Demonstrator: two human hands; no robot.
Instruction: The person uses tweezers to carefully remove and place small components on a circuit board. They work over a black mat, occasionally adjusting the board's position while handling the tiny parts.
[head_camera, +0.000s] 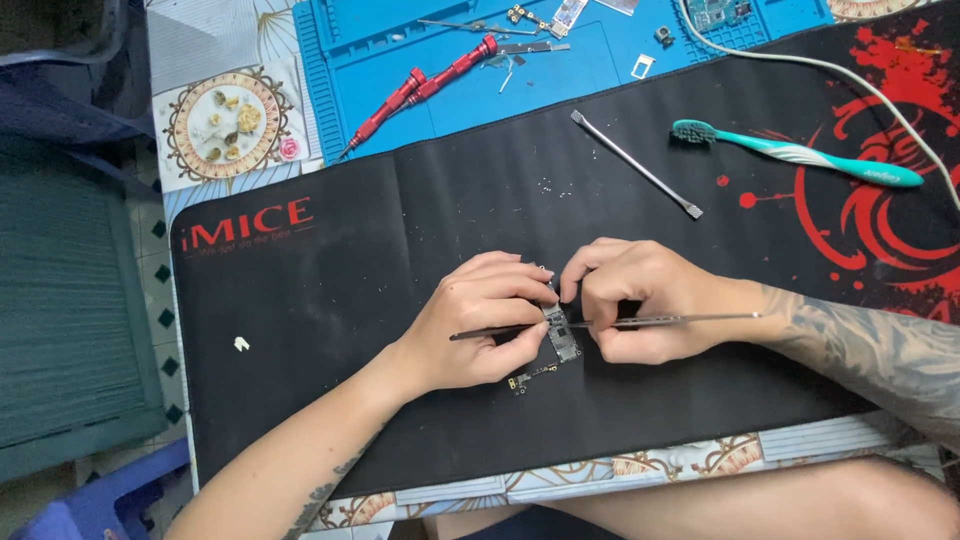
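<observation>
A small phone circuit board lies on the black desk mat near its front edge. My left hand pinches the board's left side and holds a thin dark tool that points left. My right hand grips a slim metal tool whose tip touches the board from the right. Both hands meet over the board, and their fingers hide part of it.
A metal spudger and a teal toothbrush lie on the mat's far side. A white cable crosses the top right. Two red screwdrivers and small parts sit on the blue work mat. A tiny white piece rests at left.
</observation>
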